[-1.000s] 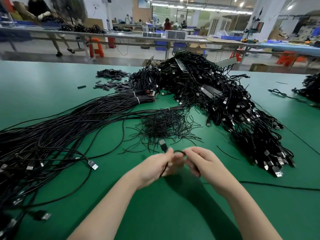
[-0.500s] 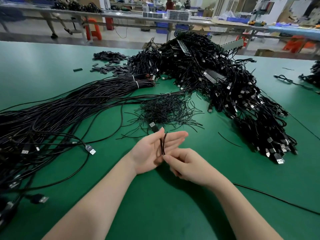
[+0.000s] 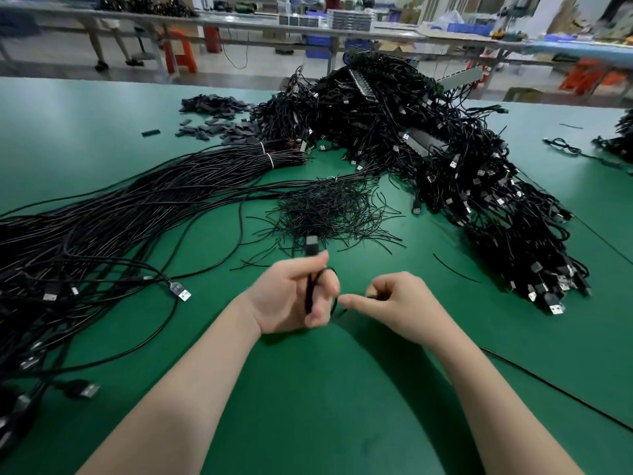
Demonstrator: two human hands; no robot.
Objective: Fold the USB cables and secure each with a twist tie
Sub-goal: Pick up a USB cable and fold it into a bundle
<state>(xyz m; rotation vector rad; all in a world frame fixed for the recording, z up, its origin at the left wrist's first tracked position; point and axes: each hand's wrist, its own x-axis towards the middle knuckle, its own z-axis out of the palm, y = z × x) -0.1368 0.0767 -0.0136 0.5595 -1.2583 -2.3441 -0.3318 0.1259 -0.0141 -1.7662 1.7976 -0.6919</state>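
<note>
A: Where's the USB cable (image 3: 313, 286)?

B: Above the green worktop (image 3: 342, 389), near its front edge. Left hand (image 3: 291, 296) grips the folded loops, plug up; right hand (image 3: 394, 303) pinches the trailing strand.

A: Advice?

B: Keep the loops even and tight; the twist ties (image 3: 325, 214) lie just beyond. Workbenches (image 3: 308, 27) stand behind.
</note>
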